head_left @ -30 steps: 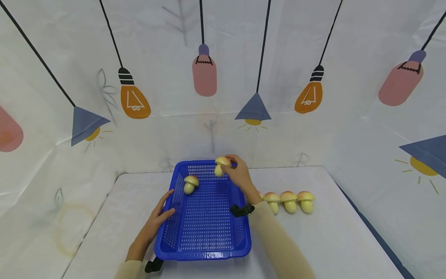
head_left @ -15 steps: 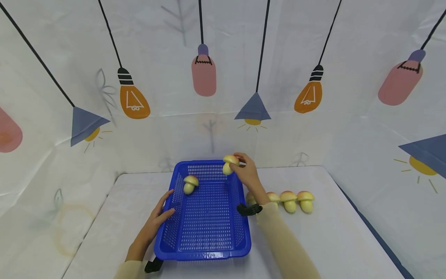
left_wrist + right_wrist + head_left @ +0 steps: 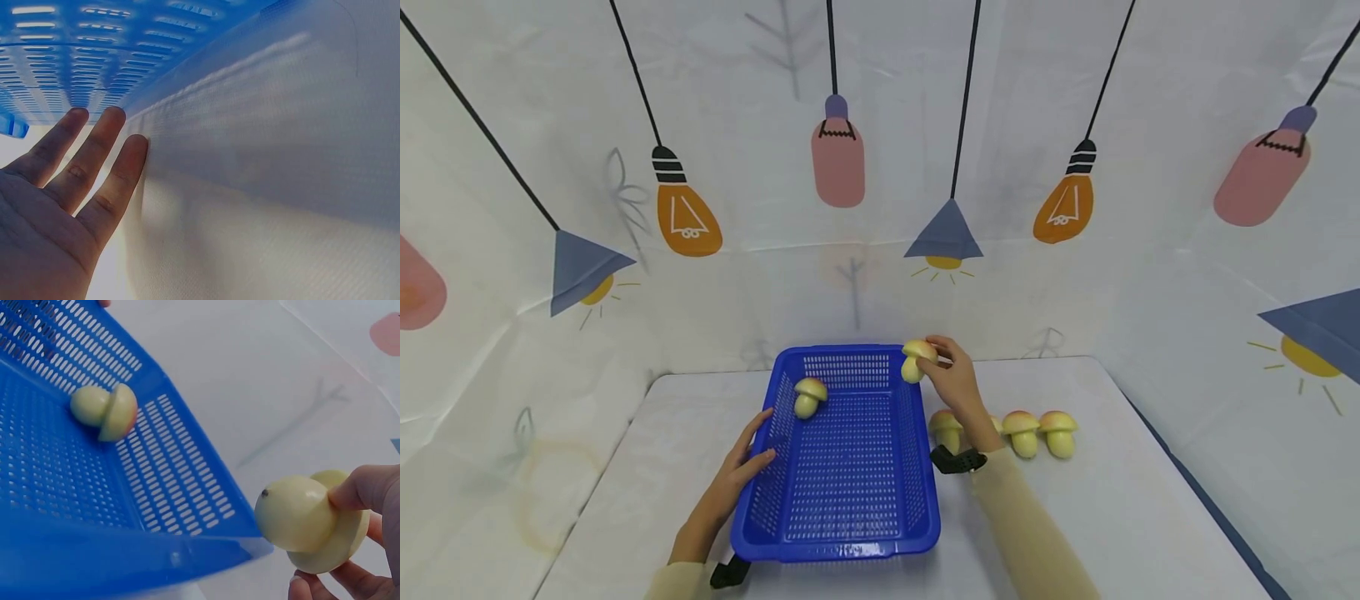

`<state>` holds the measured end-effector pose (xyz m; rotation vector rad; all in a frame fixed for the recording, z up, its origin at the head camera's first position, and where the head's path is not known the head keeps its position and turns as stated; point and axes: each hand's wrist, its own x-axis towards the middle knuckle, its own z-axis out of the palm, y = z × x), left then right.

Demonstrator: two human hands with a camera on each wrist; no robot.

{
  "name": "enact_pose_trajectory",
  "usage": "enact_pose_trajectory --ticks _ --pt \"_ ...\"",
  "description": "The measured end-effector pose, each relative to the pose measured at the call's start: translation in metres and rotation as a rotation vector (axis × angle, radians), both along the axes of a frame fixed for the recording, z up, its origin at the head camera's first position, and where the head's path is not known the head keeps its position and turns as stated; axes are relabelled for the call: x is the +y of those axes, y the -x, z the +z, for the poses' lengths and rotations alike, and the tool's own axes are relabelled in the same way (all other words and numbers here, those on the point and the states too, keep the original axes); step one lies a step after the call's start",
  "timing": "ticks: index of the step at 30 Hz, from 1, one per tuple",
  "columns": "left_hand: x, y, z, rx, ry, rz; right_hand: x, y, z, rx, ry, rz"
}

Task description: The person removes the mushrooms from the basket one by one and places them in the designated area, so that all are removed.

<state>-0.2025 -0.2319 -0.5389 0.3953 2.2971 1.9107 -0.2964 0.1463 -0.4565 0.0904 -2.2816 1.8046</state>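
A toy mushroom [image 3: 914,367] with a reddish-yellow cap is pinched by its cap between the thumb and fingers of my right hand [image 3: 953,379]. It overlaps the far right corner of the blue plastic basket [image 3: 842,546] in the head view; the right wrist view shows its pale stem [image 3: 294,512] beside the rim. Inside the basket, another toy mushroom [image 3: 808,398] leans in the far left corner. My left hand [image 3: 730,475] lies along the basket's left side with the thumb over the rim. Its straight fingers [image 3: 94,156] show beside the slotted wall in the left wrist view.
Several more toy mushrooms [image 3: 1021,433] stand in a row right of the basket, one partly behind my right wrist. A white-covered table [image 3: 1120,517] lies under everything. Behind it hangs a white sheet [image 3: 760,292] printed with lamps.
My right hand has carried its mushroom rightward, from above the basket's far side to its far right corner. The left hand, basket and the mushroom inside have stayed put.
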Motion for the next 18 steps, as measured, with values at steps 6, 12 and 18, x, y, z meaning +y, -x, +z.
enact_pose_trajectory --ticks 6,12,18 --pt "-0.001 0.001 0.0 -0.002 -0.012 -0.005 0.009 -0.004 -0.006 -0.01 0.021 -0.018" --pt "-0.001 0.001 0.0 -0.001 -0.016 -0.014 0.015 -0.01 -0.011 0.017 0.003 -0.05" --pt "-0.001 0.001 0.0 -0.01 -0.013 -0.015 0.019 -0.018 -0.005 -0.045 0.023 -0.031"
